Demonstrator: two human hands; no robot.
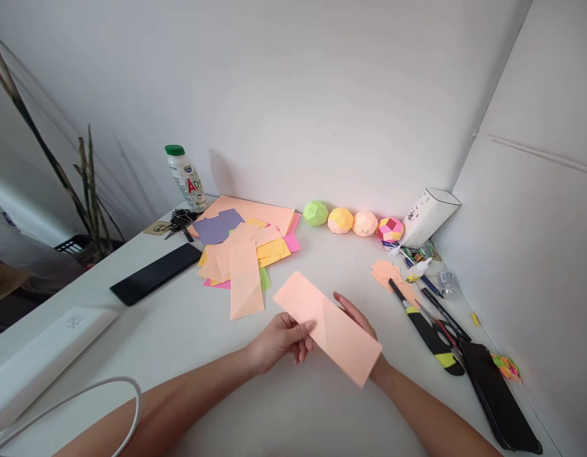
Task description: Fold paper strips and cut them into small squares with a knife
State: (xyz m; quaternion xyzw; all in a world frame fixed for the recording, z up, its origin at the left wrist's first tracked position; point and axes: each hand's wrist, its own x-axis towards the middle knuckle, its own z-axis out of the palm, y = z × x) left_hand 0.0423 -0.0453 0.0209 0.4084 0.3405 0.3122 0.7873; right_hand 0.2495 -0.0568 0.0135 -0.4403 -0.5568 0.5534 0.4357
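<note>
A peach strip of paper (346,339) with creases across its middle is held slanted above the table. My left hand (284,341) pinches its lower left edge, thumb on top and fingers curled underneath. Behind the strip's right half is my right hand (356,312), its fingers stretched out past the upper edge; the paper hides most of the palm, and I cannot tell whether it touches. Beyond my left hand, another creased peach strip (245,279) lies on a pile of pink, yellow and green paper pieces (274,251), beside a purple piece (219,227).
Several faceted paper balls (341,221) line the wall. At right lie a utility knife (429,336), scissors (443,331), a glue bottle (417,270) and a black case (497,393). At left are a black phone (156,274), a white power strip (50,362) with its cable, keys and a bottle (187,181).
</note>
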